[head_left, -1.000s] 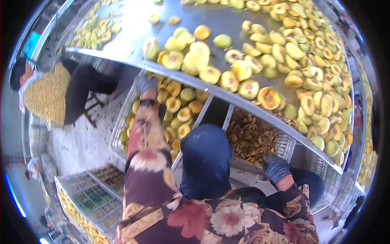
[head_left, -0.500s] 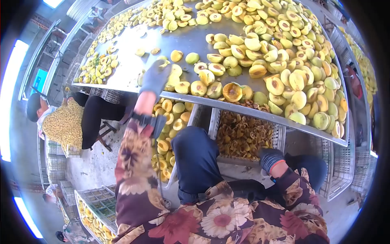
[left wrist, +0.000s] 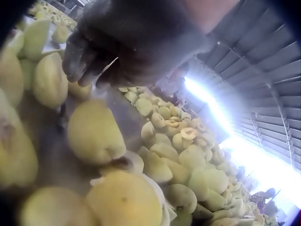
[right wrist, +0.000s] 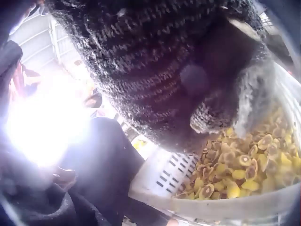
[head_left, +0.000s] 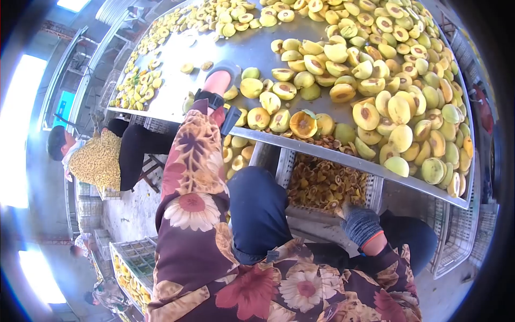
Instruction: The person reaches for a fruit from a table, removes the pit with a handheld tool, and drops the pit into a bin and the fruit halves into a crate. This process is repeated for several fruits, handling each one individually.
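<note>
The left hand, in a grey glove, is over the metal table at its near left part. In the left wrist view this hand has its fingers bent downward beside pale yellow-green fruit halves; no fruit shows in its grasp. The right hand, in a striped knit glove, is low at the near edge of a crate of brown and yellow pieces. Its fingers are curled in the right wrist view, where the glove hides whether anything is held.
Many fruit halves are heaped on the table's right side, behind its raised metal edge. Another crate of fruit halves stands under the table, left of the knee. A seated person is at the left.
The left hand has risen from the under-table crate to the table, then moved farther in over it. The right hand stays near the crate of pieces. The view has shifted.
</note>
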A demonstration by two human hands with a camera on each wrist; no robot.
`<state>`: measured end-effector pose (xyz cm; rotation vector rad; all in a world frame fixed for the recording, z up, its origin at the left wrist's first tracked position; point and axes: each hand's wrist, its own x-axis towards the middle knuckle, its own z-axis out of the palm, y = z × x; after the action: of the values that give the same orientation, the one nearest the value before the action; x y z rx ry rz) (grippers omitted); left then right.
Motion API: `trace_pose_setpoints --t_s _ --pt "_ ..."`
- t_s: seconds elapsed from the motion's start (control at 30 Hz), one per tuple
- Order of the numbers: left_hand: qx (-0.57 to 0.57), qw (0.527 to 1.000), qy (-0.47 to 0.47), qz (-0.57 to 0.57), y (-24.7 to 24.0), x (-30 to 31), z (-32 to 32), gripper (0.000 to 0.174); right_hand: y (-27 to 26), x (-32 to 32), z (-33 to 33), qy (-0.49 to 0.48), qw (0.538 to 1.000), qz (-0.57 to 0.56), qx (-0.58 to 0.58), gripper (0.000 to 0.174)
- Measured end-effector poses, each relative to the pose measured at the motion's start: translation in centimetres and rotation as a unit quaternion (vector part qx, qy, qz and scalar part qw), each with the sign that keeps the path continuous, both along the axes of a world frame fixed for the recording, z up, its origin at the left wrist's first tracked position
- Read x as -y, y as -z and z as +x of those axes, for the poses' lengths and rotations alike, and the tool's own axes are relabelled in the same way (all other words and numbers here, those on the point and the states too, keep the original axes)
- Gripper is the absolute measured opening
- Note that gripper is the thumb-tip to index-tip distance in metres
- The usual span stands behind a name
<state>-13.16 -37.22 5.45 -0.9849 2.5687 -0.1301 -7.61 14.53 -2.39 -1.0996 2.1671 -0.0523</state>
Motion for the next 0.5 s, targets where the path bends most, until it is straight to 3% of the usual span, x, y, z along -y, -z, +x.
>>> trace_pose_setpoints --t_s 0.1,0.2,0.3,0.4,0.43,0.5 --pt "-0.166 0.977 -0.113 0.073 -1.3 -0.5 1.3 0.037 -1.0 0.9 0.1 -0.019 0.999 0.027 0.014 0.034" --pt "-0.203 0.970 -0.089 0.098 -1.7 -1.8 1.1 0.038 0.8 0.4 1.0 -0.030 0.996 -0.066 -0.053 0.038" --pt "-0.120 0.985 -0.046 0.117 1.1 -1.7 -0.3 0.047 -0.2 1.0 1.5 0.037 0.986 -0.142 -0.084 0.036" --pt "-0.116 0.988 -0.029 0.097 2.8 -1.4 -1.3 0.052 1.2 1.2 1.6 0.099 0.963 -0.225 -0.108 0.034" --pt "-0.115 0.991 0.003 0.068 2.9 -1.7 -1.5 0.053 2.2 0.9 1.2 0.033 0.986 -0.082 -0.138 0.033" --pt "-0.149 0.988 0.019 0.030 3.3 -2.0 -1.4 0.052 5.2 -1.1 0.5 -0.031 0.992 0.093 -0.081 0.029"
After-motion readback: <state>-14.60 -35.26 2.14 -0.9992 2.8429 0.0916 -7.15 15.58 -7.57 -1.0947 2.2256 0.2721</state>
